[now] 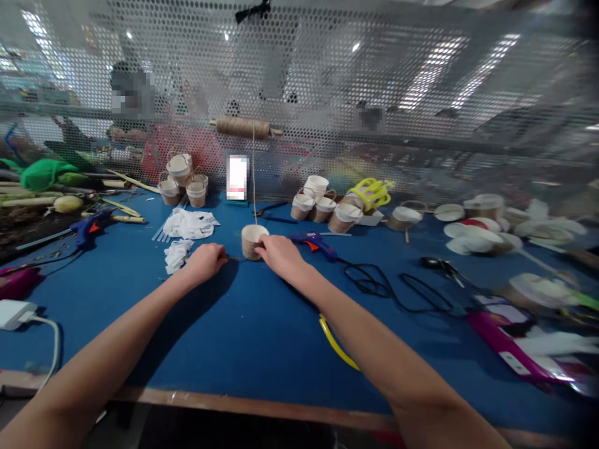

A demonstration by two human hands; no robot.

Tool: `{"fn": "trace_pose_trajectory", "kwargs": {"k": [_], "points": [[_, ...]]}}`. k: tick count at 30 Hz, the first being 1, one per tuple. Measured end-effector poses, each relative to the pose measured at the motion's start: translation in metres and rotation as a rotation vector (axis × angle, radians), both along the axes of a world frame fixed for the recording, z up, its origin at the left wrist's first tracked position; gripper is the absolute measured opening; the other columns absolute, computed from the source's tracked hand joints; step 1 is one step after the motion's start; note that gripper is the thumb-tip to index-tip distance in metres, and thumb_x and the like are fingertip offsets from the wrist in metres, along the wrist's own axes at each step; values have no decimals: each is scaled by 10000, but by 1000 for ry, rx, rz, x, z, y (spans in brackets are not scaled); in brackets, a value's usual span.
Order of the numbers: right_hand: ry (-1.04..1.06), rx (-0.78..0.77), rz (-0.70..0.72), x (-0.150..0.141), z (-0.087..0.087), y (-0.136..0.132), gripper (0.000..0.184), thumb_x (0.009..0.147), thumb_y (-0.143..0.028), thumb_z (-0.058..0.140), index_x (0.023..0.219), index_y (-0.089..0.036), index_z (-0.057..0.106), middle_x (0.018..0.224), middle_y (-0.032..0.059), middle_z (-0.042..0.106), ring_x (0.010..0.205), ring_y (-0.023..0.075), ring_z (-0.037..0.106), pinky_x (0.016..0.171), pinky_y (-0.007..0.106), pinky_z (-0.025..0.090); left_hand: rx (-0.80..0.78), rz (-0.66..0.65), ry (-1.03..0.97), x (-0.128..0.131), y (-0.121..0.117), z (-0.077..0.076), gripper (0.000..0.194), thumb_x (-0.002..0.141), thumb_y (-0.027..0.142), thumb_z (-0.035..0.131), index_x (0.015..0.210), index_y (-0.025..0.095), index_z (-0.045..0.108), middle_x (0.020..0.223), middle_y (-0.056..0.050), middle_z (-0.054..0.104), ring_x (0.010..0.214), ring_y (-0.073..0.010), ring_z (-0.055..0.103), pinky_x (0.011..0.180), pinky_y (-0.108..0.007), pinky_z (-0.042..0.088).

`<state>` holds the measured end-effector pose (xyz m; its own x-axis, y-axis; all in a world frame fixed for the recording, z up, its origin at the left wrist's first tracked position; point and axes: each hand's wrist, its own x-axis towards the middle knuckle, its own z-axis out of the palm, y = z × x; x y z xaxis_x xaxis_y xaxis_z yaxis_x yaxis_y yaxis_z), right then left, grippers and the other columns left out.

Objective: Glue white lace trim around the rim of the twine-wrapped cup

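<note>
A small paper cup [250,247] wrapped in brown twine stands at the middle of the blue table. My right hand [281,254] grips its right side, with the thumb and fingers at the wall. From the cup a strand of twine [254,181] runs straight up to a twine spool [243,127] on a stick at the mesh panel. To the left of the cup, my left hand [204,262] is closed, fingertips pinched together; a thin dark line shows at them, too small to name. Crumpled white cloth [187,223] lies behind that hand.
Finished-looking small buckets [180,167] are stacked at back left, more [346,215] at back right. A blue glue gun [313,243] with a looped black cord lies right of my hand, another glue gun [88,229] at left. A phone [238,178] stands upright by the perforated panel [304,81].
</note>
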<state>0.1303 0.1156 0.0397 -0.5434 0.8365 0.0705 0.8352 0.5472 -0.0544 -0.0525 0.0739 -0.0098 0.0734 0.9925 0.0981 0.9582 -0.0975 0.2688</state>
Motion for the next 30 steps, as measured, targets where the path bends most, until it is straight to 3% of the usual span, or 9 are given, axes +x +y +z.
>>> {"fn": "trace_pose_trajectory", "kwargs": {"k": [4,8,12,16,20,25,30], "points": [[45,69,-51,13,10,11,219,884,-249,446,987,-118,588,969,156,656,870,258,608,639,309,397,30,206,-43,-19,5,13,215,797,218,450,806,128,645,755,-104,688,695,-197,626,612,-267,424],[35,44,-50,18,6,13,197,869,-248,471,960,-132,602,934,141,663,831,246,611,616,300,383,19,294,-86,-41,6,33,302,819,350,417,821,156,649,673,-54,689,587,-162,620,561,-235,419],[21,-21,-15,15,-6,10,161,846,-243,509,904,-146,623,888,119,677,784,225,615,581,283,373,53,378,-38,-68,-2,46,295,783,346,449,879,153,649,851,-88,698,756,-207,632,625,-254,415],[47,-28,-17,16,-8,6,182,857,-242,484,920,-144,624,914,125,671,803,228,613,592,289,386,-54,372,22,-79,-10,40,215,670,384,577,716,188,654,728,-57,692,683,-207,622,568,-246,401],[84,-26,-27,16,-7,2,234,841,-246,503,1024,-134,598,927,134,660,837,243,611,638,308,417,-131,391,89,-70,-13,27,228,594,427,632,631,203,638,678,-72,679,649,-230,615,519,-254,396],[183,9,-31,23,2,-13,410,842,-279,513,1215,-110,483,1033,152,608,929,249,585,734,334,447,-99,414,135,-65,-13,24,143,669,297,538,667,207,649,745,-83,693,690,-216,625,543,-247,412],[358,-5,22,43,10,-37,346,829,-280,538,1134,-117,548,998,112,616,860,200,594,759,314,471,-23,411,141,-78,-14,33,214,714,289,476,756,185,658,773,-104,691,695,-241,627,549,-273,418]]}}
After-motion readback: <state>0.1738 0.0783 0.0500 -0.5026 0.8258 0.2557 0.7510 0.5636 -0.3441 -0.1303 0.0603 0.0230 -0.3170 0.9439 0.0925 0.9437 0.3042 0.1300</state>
